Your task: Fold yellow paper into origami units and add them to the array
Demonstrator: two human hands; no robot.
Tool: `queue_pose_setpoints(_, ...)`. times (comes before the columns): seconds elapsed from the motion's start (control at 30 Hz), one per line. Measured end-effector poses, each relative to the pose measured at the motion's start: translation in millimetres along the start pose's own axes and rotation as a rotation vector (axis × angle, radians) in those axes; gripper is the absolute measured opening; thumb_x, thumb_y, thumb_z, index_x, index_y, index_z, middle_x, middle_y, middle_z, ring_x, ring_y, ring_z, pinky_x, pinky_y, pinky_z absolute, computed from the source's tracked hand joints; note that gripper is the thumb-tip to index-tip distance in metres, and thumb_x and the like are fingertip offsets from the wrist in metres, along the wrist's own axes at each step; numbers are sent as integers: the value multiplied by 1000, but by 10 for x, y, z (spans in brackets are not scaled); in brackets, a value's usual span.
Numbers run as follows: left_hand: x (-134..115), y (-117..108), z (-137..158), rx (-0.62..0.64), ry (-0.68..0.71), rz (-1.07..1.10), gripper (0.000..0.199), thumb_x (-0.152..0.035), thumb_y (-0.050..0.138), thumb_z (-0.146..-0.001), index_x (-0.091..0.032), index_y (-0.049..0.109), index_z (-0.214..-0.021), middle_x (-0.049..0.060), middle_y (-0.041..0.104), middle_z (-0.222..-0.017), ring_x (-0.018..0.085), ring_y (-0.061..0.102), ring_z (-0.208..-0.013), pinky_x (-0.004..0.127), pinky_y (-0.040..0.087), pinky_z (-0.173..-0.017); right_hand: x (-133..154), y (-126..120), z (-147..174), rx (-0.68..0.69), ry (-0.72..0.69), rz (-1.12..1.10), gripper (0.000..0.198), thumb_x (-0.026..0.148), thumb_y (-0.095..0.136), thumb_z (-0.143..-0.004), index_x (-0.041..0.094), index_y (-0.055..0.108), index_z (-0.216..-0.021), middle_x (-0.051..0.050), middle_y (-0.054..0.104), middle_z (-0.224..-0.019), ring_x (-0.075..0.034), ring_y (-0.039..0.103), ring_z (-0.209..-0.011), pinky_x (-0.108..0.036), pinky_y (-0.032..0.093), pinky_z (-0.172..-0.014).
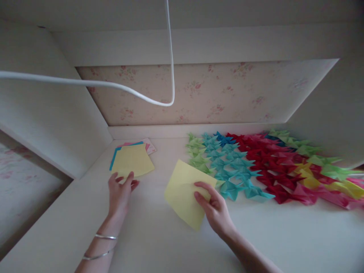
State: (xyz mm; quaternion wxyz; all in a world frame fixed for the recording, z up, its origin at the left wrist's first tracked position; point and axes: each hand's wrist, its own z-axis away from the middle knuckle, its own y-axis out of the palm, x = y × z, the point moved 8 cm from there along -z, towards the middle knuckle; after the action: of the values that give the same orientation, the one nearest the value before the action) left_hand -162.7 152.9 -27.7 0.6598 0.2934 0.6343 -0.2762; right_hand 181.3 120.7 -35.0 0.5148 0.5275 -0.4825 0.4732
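Observation:
My right hand (214, 206) pinches a sheet of yellow origami paper (183, 189) by its right side, tilted above the white table. At the left, my left hand (121, 191) has its fingers apart and holds nothing. Its fingertips are at the near edge of a stack of origami paper (132, 161); whether they touch it I cannot tell. Yellow paper tops that stack, with blue and pink sheets showing from beneath. Two silver bangles (105, 237) circle my left wrist and forearm.
Rows of folded paper pieces (227, 163) in green, teal, red, pink and yellow cover the table's right side. A white cable (122, 87) hangs across the upper view. White panels and a floral-papered wall (199, 94) enclose the table's back and sides.

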Motion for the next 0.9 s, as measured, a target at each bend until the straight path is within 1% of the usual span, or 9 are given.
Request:
queue_pose_setpoints(0.1,-202,-115,53,-83,178,-102,90,-17,81,-69,-31,32,-143,13,28,-145,6,67,-72,23,62,-64,41,5,-6,-15,51,-128,35,45,74,-79,23,65,-104,-3,69,-88,-18,64,-71,-24,52,-58)
queue_pose_setpoints(0.17,-324,-54,122,-39,314,-211,69,-21,79,-71,-24,49,-133,14,23,-148,11,67,-83,24,62,-68,56,18,-7,-25,97,-225,41,45,77,-76,24,61,-107,-2,70,-83,-19,65,-68,-26,53,-58)
queue_pose_setpoints(0.27,-279,293,317,287,308,-245,33,-31,68,-80,-18,64,-111,13,43,-137,16,70,-80,27,62,-59,73,62,2,0,171,-350,45,43,80,-73,27,56,-108,0,71,-80,-19,67,-64,-27,53,-55)
queue_pose_setpoints(0.33,-221,494,533,464,248,-237,37,-31,72,-78,-20,66,-113,11,60,-121,20,72,-78,29,62,-56,89,77,10,19,207,-410,43,41,82,-71,27,54,-102,1,72,-78,-18,67,-60,-26,52,-52)
queue_pose_setpoints(0.43,-116,757,949,794,34,-93,67,-28,78,-72,-28,55,-136,13,64,-127,25,73,-85,33,62,-63,101,69,20,30,242,-455,39,40,83,-70,25,55,-93,1,71,-74,-18,67,-57,-25,50,-49)
queue_pose_setpoints(0.53,-134,762,1138,821,-44,10,76,-30,85,-63,-27,59,-135,15,67,-127,34,68,-103,34,59,-71,83,85,32,68,279,-423,35,41,82,-70,23,58,-87,1,70,-71,-18,66,-55,-24,48,-48)
queue_pose_setpoints(0.67,-81,754,1168,882,-129,-35,48,-30,83,-66,-26,73,-112,10,76,-100,30,71,-84,33,57,-66,27,136,43,128,332,-378,33,42,81,-70,23,61,-88,-1,71,-75,-18,65,-57,-26,47,-51)
queue_pose_setpoints(0.77,-209,772,1116,938,33,-55,26,-29,81,-69,-27,77,-95,9,74,-98,26,69,-81,29,54,-64,18,117,16,125,309,-394,24,38,75,-75,22,65,-90,-2,70,-75,-18,64,-61,-25,47,-53)
queue_pose_setpoints(0.9,-395,747,1061,931,287,-105,23,-28,81,-68,-26,79,-90,10,72,-99,27,67,-85,27,50,-64,82,1,-40,71,162,-412,21,26,60,-73,21,74,-89,-3,68,-76,-18,59,-65,-24,44,-55)
